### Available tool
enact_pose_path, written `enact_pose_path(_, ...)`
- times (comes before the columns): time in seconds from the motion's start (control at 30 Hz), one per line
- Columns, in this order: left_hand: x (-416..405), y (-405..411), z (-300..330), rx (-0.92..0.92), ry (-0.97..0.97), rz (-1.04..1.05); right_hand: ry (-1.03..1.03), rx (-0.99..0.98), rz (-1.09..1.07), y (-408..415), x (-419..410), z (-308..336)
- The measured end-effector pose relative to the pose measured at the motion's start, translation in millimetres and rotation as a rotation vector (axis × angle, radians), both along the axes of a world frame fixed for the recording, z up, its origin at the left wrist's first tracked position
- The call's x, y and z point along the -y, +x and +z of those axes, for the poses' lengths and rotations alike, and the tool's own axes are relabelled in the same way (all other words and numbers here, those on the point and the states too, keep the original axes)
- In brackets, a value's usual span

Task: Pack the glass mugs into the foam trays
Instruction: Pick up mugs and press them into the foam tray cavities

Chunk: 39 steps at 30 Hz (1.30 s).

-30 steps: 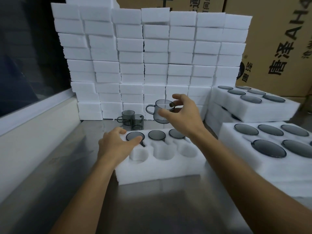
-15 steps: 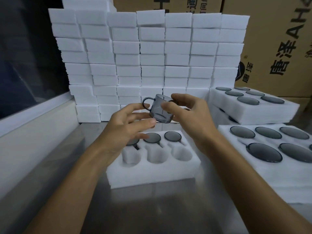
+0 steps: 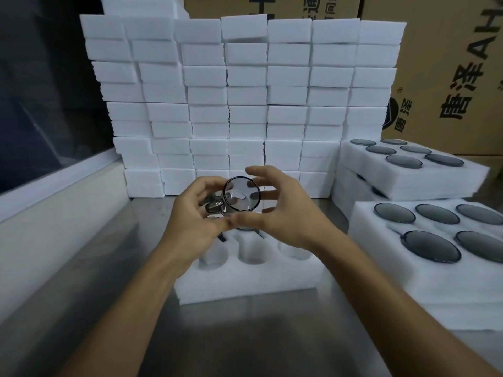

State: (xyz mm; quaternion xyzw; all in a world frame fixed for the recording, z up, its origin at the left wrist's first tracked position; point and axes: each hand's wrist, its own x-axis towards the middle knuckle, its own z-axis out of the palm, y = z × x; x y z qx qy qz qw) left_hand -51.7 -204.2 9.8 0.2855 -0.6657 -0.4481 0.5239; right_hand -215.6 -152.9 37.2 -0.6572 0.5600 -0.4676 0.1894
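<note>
Smoky clear glass mug point(image 3: 241, 194) – mouth twd camera – fingers of L hand point(image 3: 196, 213) & R hand point(image 3: 283, 210) curled round it

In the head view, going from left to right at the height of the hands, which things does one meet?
Window ledge → left hand → mug → right hand → packed trays.

Printed in black on the brown cardboard box point(image 3: 449, 77) at right: 唐泽 in large characters, the Latin letters "AH" above, a ® mark, and a small round logo with 唐泽 again. Cut-off, unreadable print on the carton point(image 3: 272, 6) behind the foam.
</note>
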Motion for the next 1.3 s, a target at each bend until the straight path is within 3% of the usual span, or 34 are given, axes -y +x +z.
enact_pose_path(0.37,2,-3,-2,-0.019,-0.123,0.027,-0.142,-0.073,-0.003,2,-1,-2)
enact_pose_path(0.73,-4,1,13,-0.215,0.429,-0.133,-0.1,0.072,0.055,1,-1,1)
enact_pose_path(0.93,-7,-1,17,-0.211,0.534,-0.12,-0.004,0.093,0.026,-2,1,0)
enact_pose_path(1.03,-6,-3,14,-0.156,0.499,-0.033,0.011,0.096,-0.005,-1,2,0)
enact_pose_path(1.3,-6,-13,13,-0.039,0.15,0.3,0.03,0.211,-0.044,3,2,1)
